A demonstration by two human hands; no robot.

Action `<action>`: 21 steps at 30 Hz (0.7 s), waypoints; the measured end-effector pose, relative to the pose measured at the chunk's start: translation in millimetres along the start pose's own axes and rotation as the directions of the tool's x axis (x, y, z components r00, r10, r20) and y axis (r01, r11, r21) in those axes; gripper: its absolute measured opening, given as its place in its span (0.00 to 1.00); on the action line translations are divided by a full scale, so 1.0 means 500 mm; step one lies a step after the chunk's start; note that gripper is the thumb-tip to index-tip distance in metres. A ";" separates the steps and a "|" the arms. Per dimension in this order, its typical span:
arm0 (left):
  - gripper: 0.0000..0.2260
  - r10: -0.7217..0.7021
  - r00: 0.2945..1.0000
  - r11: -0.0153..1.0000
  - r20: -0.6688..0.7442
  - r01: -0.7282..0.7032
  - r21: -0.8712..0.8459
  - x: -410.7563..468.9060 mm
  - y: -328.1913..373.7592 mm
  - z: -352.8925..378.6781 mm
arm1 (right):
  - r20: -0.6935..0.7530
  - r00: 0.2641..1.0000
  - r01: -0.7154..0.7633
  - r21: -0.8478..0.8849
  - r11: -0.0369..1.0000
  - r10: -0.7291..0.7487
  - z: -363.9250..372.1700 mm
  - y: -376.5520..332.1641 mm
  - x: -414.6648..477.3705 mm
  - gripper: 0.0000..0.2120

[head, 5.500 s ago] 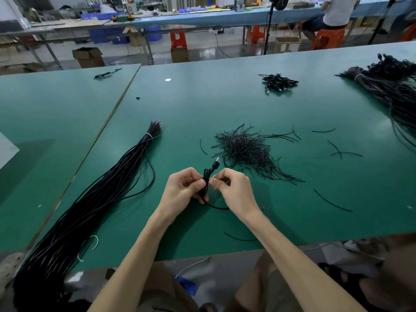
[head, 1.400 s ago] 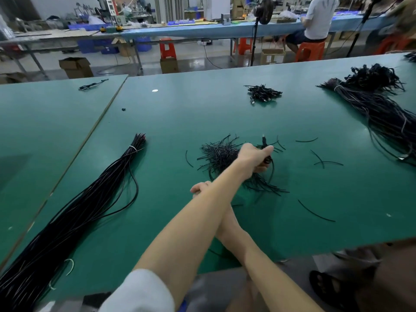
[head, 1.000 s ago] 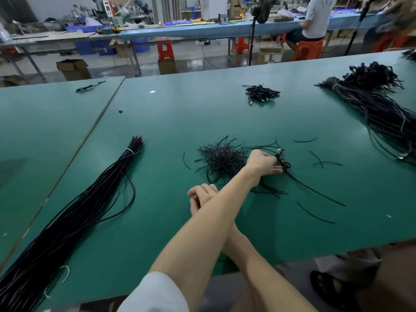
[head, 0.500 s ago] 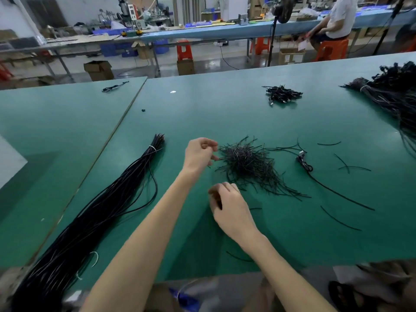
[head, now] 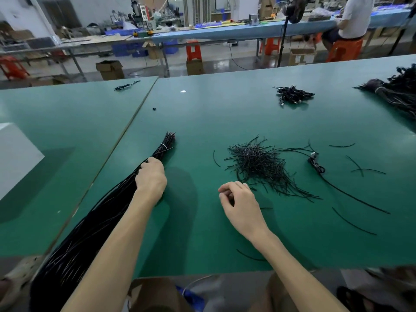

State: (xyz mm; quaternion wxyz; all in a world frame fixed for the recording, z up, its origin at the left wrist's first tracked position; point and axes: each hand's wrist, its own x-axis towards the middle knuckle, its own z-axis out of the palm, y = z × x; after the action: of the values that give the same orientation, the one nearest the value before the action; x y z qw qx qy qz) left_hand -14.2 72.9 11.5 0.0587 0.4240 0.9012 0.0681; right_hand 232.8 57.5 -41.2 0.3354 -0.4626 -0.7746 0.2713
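Left hand (head: 150, 176) lay on the long cable bundle (head: 94, 224), fingers curled over its strands just below the white tie (head: 163, 147) that bound the far end. The bundle ran diagonally from the near left table edge toward the middle of the green table (head: 225, 113). Right hand (head: 238, 203) hovered just above the table, fingers loosely curled, thumb near forefinger, nothing visible in it; well apart from the bundle. Just beyond its knuckles: pile of short wire ties (head: 256, 163). Right of the pile: one tied cable (head: 316, 164), connector end up, tail trailing toward the near right. Loose single ties (head: 353, 218) were scattered around. Far side: small heap of coiled cables (head: 292, 95).
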 end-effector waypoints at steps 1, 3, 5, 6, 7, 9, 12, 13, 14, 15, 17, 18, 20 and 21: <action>0.19 -0.003 1.000 1.000 0.010 0.003 -0.027 -0.002 0.002 0.000 | -0.003 1.000 -0.001 0.002 1.000 0.001 -0.001 0.000 0.000 0.05; 0.19 -0.035 0.999 0.997 0.031 0.037 -0.061 -0.003 0.004 -0.001 | -0.004 1.000 -0.004 0.003 1.000 0.004 -0.001 0.001 -0.001 0.05; 0.17 -0.061 0.997 0.995 0.053 0.065 -0.077 -0.008 0.003 -0.004 | -0.001 1.000 -0.007 0.006 1.000 0.007 -0.001 0.002 -0.001 0.05; 0.11 -0.049 0.997 0.996 0.055 0.052 -0.067 -0.008 0.000 -0.004 | 0.000 1.000 -0.009 0.008 1.000 0.009 -0.001 0.003 -0.001 0.05; 0.05 -0.028 0.998 0.998 0.064 0.032 -0.062 -0.011 -0.002 -0.007 | 0.000 1.000 -0.010 0.010 1.000 0.010 -0.001 0.003 -0.001 0.05; 0.07 0.021 0.998 0.994 0.061 -0.014 -0.107 -0.010 -0.005 -0.008 | 0.001 1.000 -0.011 0.011 1.000 0.011 0.000 0.003 0.000 0.05; 0.07 0.148 0.989 0.932 0.023 -0.131 -0.337 -0.009 0.003 -0.016 | -0.002 1.000 -0.014 0.019 1.000 0.014 0.002 0.003 0.000 0.05; 0.07 0.199 0.980 0.893 0.003 -0.180 -0.413 -0.010 0.009 -0.020 | -0.003 1.000 -0.014 0.025 1.000 0.014 0.003 0.003 0.000 0.05; 0.06 0.244 0.970 0.854 -0.006 -0.218 -0.473 -0.012 0.015 -0.023 | 0.001 1.000 -0.014 0.031 0.999 0.014 0.003 0.002 0.000 0.06; 0.05 0.289 0.957 0.822 -0.008 -0.252 -0.510 -0.016 0.022 -0.025 | 0.007 1.000 -0.014 0.039 0.999 0.014 0.003 0.002 0.000 0.07; 0.04 0.386 0.923 0.787 -0.015 -0.337 -0.516 -0.028 0.036 -0.022 | 0.024 1.000 -0.016 0.062 0.998 0.014 0.002 0.001 -0.001 0.10; 0.05 0.430 0.903 0.778 -0.009 -0.376 -0.503 -0.035 0.044 -0.017 | 0.032 0.999 -0.016 0.076 0.997 0.013 0.000 0.001 -0.001 0.11; 0.05 0.504 0.863 0.761 0.031 -0.427 -0.489 -0.049 0.057 0.000 | 0.048 0.999 -0.019 0.101 0.995 0.014 -0.002 0.001 -0.001 0.12; 0.05 0.532 0.845 0.753 0.061 -0.439 -0.490 -0.055 0.061 0.009 | 0.056 0.998 -0.021 0.109 0.994 0.015 -0.003 0.002 -0.002 0.12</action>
State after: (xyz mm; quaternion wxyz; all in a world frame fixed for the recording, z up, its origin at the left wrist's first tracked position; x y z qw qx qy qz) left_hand 27.2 71.2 13.4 0.2258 0.6224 0.7068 0.2492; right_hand 235.0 57.0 -41.3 0.3361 -0.4428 -0.7633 0.3291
